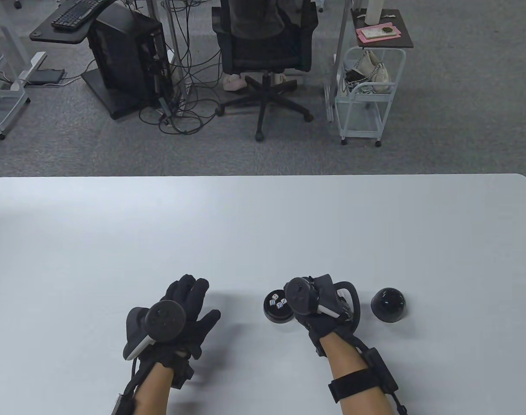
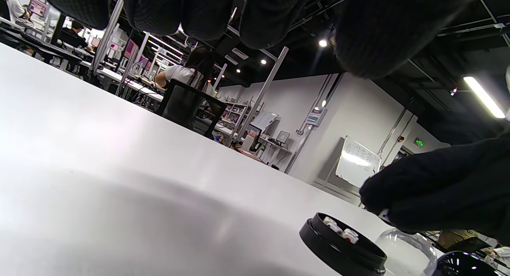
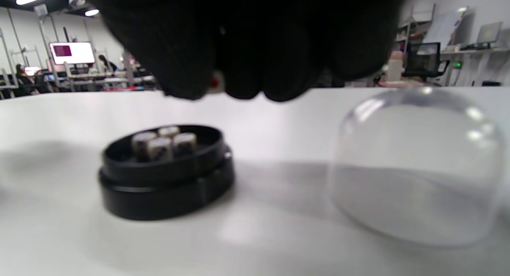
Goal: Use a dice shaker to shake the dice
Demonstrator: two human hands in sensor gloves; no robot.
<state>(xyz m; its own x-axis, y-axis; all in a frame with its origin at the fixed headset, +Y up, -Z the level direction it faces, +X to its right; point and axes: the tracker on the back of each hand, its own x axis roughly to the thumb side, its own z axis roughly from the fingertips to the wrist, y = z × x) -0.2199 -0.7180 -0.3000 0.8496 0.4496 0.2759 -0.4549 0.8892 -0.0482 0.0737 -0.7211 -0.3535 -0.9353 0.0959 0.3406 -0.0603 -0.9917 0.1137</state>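
Right hand (image 1: 319,300) hovers fingers bunched above the black tray (image 3: 167,188), pinching a die (image 3: 216,83); left hand (image 1: 176,313) rests spread open on the counter (image 1: 263,225).

Beyond the white table (image 1: 263,225) we saw a black office chair (image 1: 263,52), a computer tower (image 1: 126,56) amid tangled cables (image 1: 185,86), a keyboard (image 1: 75,12), and a white wire cart (image 1: 367,95) holding bags.

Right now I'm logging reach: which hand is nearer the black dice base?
Right. The right hand hovers beside the dice base; the left hand rests apart, leftward.
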